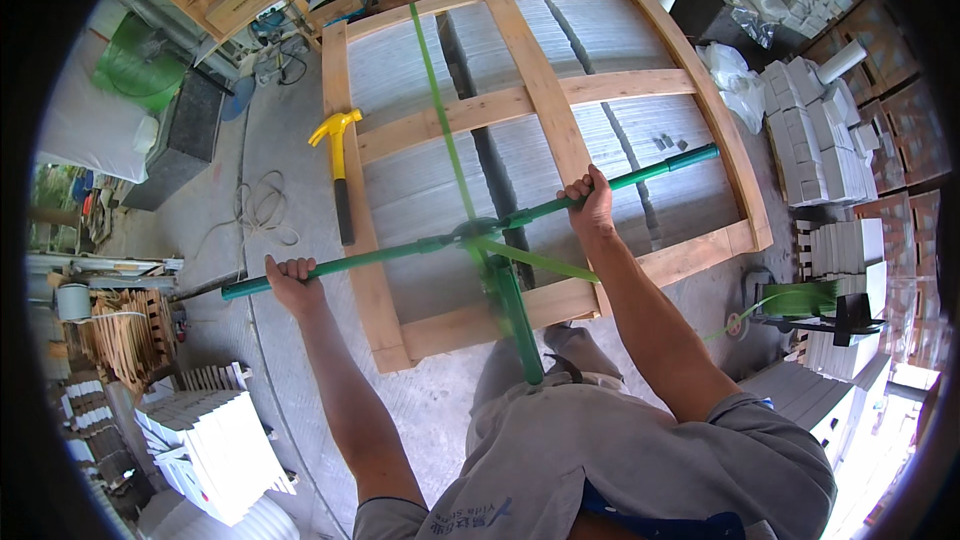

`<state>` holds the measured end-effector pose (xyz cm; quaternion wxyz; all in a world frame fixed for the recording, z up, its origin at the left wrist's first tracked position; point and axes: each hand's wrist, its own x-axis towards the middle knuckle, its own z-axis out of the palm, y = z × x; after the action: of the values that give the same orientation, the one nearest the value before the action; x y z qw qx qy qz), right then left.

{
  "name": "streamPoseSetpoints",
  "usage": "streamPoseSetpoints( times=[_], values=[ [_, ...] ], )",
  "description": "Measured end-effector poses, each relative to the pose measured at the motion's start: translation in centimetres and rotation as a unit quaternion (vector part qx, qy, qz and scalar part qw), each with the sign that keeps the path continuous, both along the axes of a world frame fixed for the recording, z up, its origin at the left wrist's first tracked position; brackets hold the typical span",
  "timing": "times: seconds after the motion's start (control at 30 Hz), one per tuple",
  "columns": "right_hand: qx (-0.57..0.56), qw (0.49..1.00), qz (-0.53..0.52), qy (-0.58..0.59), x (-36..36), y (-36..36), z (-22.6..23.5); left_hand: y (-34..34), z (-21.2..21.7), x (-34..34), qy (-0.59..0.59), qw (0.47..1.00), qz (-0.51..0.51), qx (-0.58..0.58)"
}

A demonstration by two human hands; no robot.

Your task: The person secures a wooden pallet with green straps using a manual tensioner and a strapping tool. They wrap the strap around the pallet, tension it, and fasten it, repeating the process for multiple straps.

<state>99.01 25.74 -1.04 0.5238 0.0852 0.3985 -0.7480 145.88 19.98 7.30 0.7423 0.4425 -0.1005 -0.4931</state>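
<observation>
green tool handles (640,174) gripped by left hand (291,276) and right hand (592,202).

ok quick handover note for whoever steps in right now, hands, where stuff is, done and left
Left hand grips the left handle of the green strapping tool; right hand grips the right handle.
Tool sits on the green strap over the near part of the wooden crate of grey slabs.
Hammer lies on the crate's left rail.
Done: strap laid lengthwise and fed into the tool.
Left: strap end still in the tool, no seal visible.
</observation>
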Motion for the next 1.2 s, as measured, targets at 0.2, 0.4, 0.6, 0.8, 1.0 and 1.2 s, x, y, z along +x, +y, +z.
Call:
streamPoseSetpoints(
  times=[0.2, 0.4, 0.6, 0.8, 1.0, 1.2],
  values=[
    [0.027, 0.999, -0.023, 0.021, 0.7, -0.6, 0.9, -1.6, -0.7, 0.4, 0.008, 0.998, 0.027, 0.047],
    [0.015, 0.999, -0.031, -0.034, 0.5, -0.3, 1.4, -2.4, -0.4, 0.1, 0.009, 0.999, 0.026, 0.033],
    [-0.016, 0.999, -0.020, -0.038, 0.4, 0.3, 0.8, -2.2, 0.0, -0.4, 0.005, 0.999, 0.026, 0.023],
    [-0.023, 0.998, -0.019, -0.056, 0.0, 0.7, 0.4, -2.5, 1.5, -1.5, -0.005, 1.000, -0.014, -0.019],
    [-0.006, 0.997, -0.038, -0.066, -0.1, 0.7, 0.0, -3.3, 2.1, -1.9, -0.016, 0.999, -0.026, -0.014],
    [-0.001, 0.998, -0.037, -0.053, 0.1, 0.4, 0.0, -3.5, 1.2, -1.4, -0.019, 0.999, 0.003, 0.041]
  ],
)
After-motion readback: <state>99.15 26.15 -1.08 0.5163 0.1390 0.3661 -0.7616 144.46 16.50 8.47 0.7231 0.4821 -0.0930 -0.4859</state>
